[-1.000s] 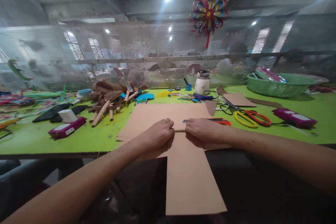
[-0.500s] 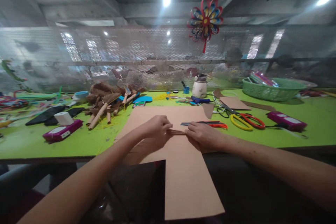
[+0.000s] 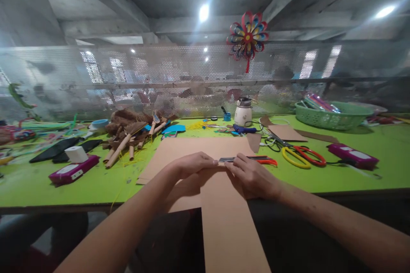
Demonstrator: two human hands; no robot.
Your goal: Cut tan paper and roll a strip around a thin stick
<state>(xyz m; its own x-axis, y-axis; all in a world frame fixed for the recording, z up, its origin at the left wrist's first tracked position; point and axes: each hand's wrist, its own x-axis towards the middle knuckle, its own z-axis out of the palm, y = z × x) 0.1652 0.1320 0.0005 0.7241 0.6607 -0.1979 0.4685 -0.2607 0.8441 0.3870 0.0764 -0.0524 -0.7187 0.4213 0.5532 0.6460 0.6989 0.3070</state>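
Observation:
A long strip of brown paper [image 3: 229, 222] runs from the table down over its front edge. Its far end is folded into narrow pleats, mostly covered by my fingers. My left hand [image 3: 198, 162] is closed on the left side of that folded end, thumb and fingers pressed together. On the right side, my right hand [image 3: 251, 175] grips the same fold with bent fingers. Larger brown paper sheets [image 3: 169, 153] lie flat beneath. Just beyond my right fingers rests a cutting tool with orange handles [image 3: 269, 161], partly hidden by that hand.
Large scissors [image 3: 296, 156] with yellow and red handles lie to the right, near a purple box [image 3: 352, 155]. A green basket [image 3: 333, 115] stands at the back right. Rolled brown paper pieces [image 3: 123, 147] are heaped at left, beside another purple box [image 3: 73, 170]. A white jug [image 3: 243, 113] stands behind.
My left hand has moved right along the fold, and its thumb now presses nearer my right hand. The pleat edges visible before are now mostly covered. The camera view has tilted up slightly.

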